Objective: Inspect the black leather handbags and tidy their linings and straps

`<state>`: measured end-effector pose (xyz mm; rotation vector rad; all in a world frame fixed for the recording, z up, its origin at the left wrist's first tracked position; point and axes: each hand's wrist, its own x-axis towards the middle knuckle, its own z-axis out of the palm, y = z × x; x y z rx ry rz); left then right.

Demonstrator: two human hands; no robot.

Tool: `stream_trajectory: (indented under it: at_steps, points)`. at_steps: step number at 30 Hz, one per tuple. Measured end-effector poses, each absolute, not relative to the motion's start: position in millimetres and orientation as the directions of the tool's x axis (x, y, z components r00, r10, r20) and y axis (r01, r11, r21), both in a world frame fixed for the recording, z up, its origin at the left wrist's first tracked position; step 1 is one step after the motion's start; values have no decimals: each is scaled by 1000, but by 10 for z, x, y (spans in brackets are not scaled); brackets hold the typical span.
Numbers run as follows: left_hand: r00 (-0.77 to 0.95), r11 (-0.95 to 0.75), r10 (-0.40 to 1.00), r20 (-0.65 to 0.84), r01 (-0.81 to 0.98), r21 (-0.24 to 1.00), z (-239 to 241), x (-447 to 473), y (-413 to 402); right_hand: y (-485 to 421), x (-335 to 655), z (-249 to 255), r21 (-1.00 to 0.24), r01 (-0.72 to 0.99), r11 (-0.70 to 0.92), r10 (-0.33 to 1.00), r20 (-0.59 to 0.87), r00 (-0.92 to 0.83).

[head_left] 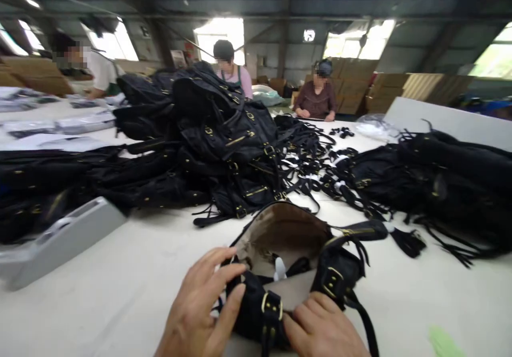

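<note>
Worktable point(136, 277): pale top, carries everything near; three co-workers on its far side.
Main pile: black handbags point(228, 127) with brass hardware, stacked beyond the hands.
Right pile: more black bags point(452, 186), lying flat.
Strap heap: black straps point(308, 154) with white wraps, between piles.
Handbag in hand: black buckled handbag point(250, 303), near edge of table, between both hands, mouth gaping, beige lining showing.
Left hand point(200, 303): at bag's left end, thumb apart from fingers, fingertips touching the rim.
Right hand point(324, 327): fingers bent at the front rim; can't tell if clamped, fingertips hidden.
Tassel point(406, 241): black, on table beside bag's right end.
Inside bag: white piece point(279, 269) plus dark strap-like item, unclear.
Buckle point(273, 304): brass, on front strap.
Progress: looks midway; buckles fitted, items inside; mouth not yet closed. Piles' status: can't tell.
</note>
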<state>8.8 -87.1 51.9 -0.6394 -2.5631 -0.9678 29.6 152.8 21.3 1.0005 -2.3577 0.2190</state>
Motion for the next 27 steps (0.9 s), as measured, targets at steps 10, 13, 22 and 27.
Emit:
stream_trajectory:
  at_steps: [10, 13, 22, 27]
  points:
    - [-730, 716, 409, 547, 629, 304, 137, -359, -644, 1499, 325, 111, 20, -602, 798, -480, 624, -616]
    - [-718, 715, 429, 548, 641, 281, 117, -373, -664, 1484, 295, 94, 14, -603, 797, -476, 628, -615]
    - [-770, 745, 373, 518, 581, 327, 69, -377, -655, 1511, 244, 104, 2, -627, 779, -480, 645, -595]
    - [-912, 781, 132, 388, 336, 526, 11, -403, -779, 1474, 189, 76, 6, -627, 779, -477, 654, -587]
